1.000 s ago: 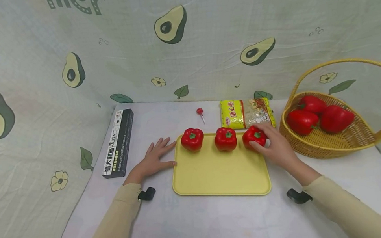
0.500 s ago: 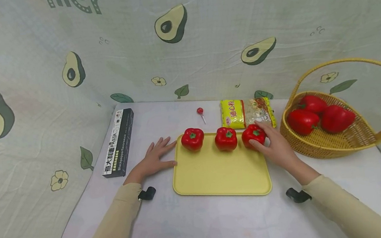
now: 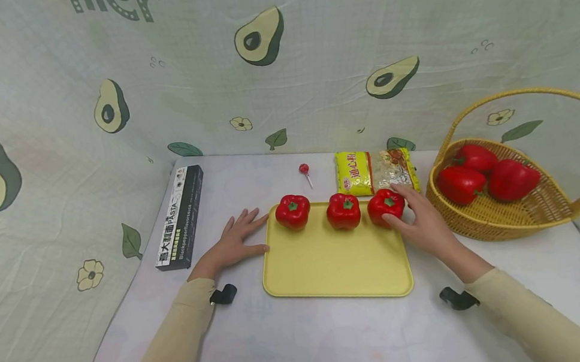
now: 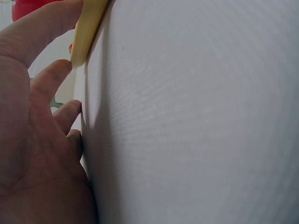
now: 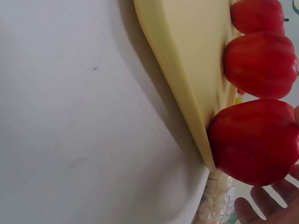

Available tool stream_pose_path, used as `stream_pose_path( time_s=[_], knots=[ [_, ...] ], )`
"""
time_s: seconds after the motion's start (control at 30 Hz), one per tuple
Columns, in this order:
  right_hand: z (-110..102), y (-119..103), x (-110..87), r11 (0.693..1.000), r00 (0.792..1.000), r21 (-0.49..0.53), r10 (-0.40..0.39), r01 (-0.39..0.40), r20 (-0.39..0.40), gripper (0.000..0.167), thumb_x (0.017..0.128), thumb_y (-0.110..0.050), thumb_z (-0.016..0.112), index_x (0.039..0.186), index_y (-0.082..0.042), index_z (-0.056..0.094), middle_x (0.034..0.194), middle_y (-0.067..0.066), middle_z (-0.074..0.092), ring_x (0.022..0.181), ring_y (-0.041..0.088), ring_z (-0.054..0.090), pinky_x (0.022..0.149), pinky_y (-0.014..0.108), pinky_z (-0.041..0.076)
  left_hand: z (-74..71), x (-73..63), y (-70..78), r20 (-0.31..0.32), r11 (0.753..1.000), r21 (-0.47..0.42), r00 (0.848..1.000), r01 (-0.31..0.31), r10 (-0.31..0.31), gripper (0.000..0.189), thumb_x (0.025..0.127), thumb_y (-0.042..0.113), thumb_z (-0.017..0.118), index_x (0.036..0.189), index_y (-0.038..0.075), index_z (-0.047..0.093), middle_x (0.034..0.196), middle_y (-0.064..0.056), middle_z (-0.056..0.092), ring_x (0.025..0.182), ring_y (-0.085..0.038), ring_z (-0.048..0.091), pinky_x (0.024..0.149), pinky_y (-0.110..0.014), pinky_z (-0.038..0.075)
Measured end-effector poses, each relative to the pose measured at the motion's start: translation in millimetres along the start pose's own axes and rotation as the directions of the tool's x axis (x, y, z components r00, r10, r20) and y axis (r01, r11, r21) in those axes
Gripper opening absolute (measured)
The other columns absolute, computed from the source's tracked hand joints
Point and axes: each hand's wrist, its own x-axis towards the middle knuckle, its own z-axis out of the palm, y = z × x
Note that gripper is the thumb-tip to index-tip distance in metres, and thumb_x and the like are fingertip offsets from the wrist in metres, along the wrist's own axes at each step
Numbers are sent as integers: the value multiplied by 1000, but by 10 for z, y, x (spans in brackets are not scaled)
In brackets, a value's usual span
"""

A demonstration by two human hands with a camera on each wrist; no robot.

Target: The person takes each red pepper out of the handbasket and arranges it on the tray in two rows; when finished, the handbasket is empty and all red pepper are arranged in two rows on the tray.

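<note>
Three red bell peppers stand in a row along the far edge of a yellow tray (image 3: 333, 266): a left pepper (image 3: 293, 212), a middle pepper (image 3: 343, 212) and a right pepper (image 3: 384, 208). My right hand (image 3: 422, 222) is at the right pepper, thumb tip overlapping its near side and fingers spread behind it, with a gap toward the palm. In the right wrist view those fingers (image 5: 266, 203) are loosely extended below the pepper. My left hand (image 3: 232, 242) lies with fingers spread, its fingertips (image 4: 63, 67) right at the tray's left edge.
A wicker basket (image 3: 502, 227) with three red vegetables stands at the right. Behind the tray lie a yellow pasta bag (image 3: 354, 174) and a lollipop (image 3: 304, 169). A black pasta box (image 3: 180, 218) lies at the left. Patterned cloth (image 3: 310, 82) hangs behind.
My right hand has loosened from around the right pepper and drawn slightly back to the right. That pepper has shifted a little to the left. The left hand has stayed in place.
</note>
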Motion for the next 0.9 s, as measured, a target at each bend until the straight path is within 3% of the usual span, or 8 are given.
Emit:
stream_pose_path(
  time_s=[0.5, 0.9],
  knots=[
    [-137, 15, -122, 1000, 1000, -22, 5, -5, -28, 76, 96, -38, 70, 157, -9, 35, 152, 25, 42, 131, 47, 46, 103, 65, 45, 5, 1, 1, -1, 1000, 0, 1000, 2, -2, 84, 88, 51, 74, 159, 26, 37, 169, -5, 20, 157, -28, 1, 125, -48, -10],
    [-441, 10, -233, 999, 997, -37, 16, -18, -75, 66, 98, -32, 69, 153, -7, 42, 149, 23, 43, 132, 44, 45, 100, 70, 43, 5, 3, 3, 2, 1000, 3, 1000, 7, -7, 85, 88, 53, 73, 160, 27, 36, 169, -5, 20, 157, -28, 0, 125, -49, -9]
  ],
)
